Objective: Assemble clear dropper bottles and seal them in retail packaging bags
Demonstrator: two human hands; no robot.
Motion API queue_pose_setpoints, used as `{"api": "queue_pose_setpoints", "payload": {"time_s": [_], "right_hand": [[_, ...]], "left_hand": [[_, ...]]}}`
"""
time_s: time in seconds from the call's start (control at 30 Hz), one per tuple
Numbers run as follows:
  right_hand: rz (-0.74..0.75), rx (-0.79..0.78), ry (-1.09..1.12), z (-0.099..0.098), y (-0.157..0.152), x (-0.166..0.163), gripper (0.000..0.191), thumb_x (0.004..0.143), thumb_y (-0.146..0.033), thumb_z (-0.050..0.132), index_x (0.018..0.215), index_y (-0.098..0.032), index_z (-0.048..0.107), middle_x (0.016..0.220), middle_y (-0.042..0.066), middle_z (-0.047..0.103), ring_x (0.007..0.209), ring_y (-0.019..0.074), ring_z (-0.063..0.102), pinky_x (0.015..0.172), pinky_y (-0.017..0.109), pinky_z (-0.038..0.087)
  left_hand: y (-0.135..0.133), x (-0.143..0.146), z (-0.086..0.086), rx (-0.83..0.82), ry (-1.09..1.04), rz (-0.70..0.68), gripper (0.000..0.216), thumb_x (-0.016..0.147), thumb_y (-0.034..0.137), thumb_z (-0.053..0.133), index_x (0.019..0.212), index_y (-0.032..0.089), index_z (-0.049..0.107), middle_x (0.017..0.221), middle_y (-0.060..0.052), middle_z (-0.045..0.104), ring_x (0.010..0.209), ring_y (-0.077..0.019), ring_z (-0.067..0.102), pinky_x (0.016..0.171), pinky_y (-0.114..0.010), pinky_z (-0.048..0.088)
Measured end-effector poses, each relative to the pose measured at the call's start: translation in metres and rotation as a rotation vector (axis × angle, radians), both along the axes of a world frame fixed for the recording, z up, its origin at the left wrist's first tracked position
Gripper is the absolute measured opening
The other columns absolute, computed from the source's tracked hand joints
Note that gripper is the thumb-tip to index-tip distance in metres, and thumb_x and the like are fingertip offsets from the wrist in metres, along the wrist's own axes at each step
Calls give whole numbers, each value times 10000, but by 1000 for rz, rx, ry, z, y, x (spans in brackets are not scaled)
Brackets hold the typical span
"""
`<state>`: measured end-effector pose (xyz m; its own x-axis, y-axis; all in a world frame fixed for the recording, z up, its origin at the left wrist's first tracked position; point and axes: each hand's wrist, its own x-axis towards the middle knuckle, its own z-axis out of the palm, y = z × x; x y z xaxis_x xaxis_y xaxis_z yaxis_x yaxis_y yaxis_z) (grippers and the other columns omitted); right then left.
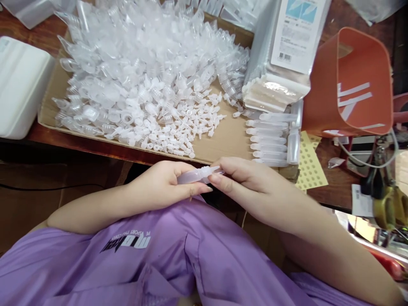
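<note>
Just in front of the cardboard tray, my left hand is closed round the body of a small translucent squeeze bottle. The bottle lies nearly level, with its narrow nozzle pointing right. My right hand pinches a small clear pointed cap at the nozzle end; the fingertips partly hide it, and I cannot tell whether cap and nozzle touch. Beyond my hands, a heap of small white nozzle tips lies on the tray. Similar bottles lie in a row at its right end.
Clear plastic caps and bottle parts are heaped across the tray. A stack of clear printed pouches stands at its right, beside an orange bin. A yellow sticker sheet and scissors are farther right. A white container stands left.
</note>
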<state>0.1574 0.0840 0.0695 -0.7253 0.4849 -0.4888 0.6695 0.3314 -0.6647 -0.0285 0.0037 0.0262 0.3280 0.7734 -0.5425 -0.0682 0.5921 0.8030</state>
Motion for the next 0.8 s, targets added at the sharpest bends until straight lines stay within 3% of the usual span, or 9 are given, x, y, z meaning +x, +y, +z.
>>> {"api": "queue_pose_setpoints", "payload": {"time_s": [0.1, 0.2, 0.27, 0.33, 0.4, 0.5, 0.63, 0.8], "right_hand": [[54, 71, 67, 8, 19, -11, 361, 968, -471, 441, 886, -203, 667, 798, 26, 683, 693, 148, 611, 598, 258, 429], [19, 506, 88, 8, 41, -41, 228, 951, -296, 485, 941, -190, 686, 851, 49, 686, 757, 183, 626, 672, 303, 458], [153, 735, 34, 4, 51, -68, 264, 916, -138, 477, 1072, -189, 683, 1020, 81, 686, 891, 223, 649, 721, 331, 478], [410, 836, -11, -2, 57, -91, 355, 917, -65, 413, 1141, -171, 667, 1151, 104, 655, 1053, 264, 632, 786, 361, 492], [543, 830, -8, -9, 61, -107, 355, 944, -70, 366, 1070, -160, 686, 1153, 85, 656, 1144, 272, 606, 851, 382, 489], [458, 747, 88, -22, 65, -115, 285, 965, -129, 404, 917, -163, 683, 1073, 41, 683, 1146, 245, 616, 886, 373, 485], [411, 724, 169, -33, 68, -112, 235, 976, -193, 433, 911, -158, 655, 1044, 44, 690, 1121, 234, 630, 882, 359, 492], [388, 780, 118, -15, 65, -100, 222, 955, -203, 462, 1038, -220, 668, 1077, 61, 674, 1040, 238, 645, 848, 376, 523]], "left_hand": [[-1, -6, 0, -45, -129, -58, 262, 769, 340, 777, 677, 141, 634, 590, 42, 607, 504, -67, 483, 520, -188, 376], [-3, -8, -6, -57, -230, -86, 357, 824, 466, 712, 751, 119, 664, 632, 9, 629, 466, -48, 456, 465, -178, 347], [-5, -8, -11, -68, -295, -81, 404, 847, 517, 670, 856, 114, 692, 653, -1, 640, 446, -44, 453, 426, -172, 322], [-6, -8, -15, -95, -364, -82, 420, 851, 528, 664, 921, 115, 697, 661, -4, 649, 434, -44, 466, 406, -169, 314], [-8, -10, -18, -117, -414, -82, 413, 851, 522, 671, 910, 113, 692, 664, -5, 651, 433, -42, 482, 404, -164, 320], [-9, -13, -19, -126, -434, -75, 394, 860, 507, 668, 897, 115, 690, 670, -2, 651, 436, -37, 488, 403, -157, 323], [-7, -14, -20, -116, -426, -92, 410, 859, 518, 664, 889, 110, 694, 627, 5, 629, 427, -36, 474, 408, -156, 326], [-4, -10, -20, -124, -438, -99, 390, 853, 501, 676, 916, 116, 687, 679, -1, 644, 448, -43, 491, 407, -164, 320]]}}
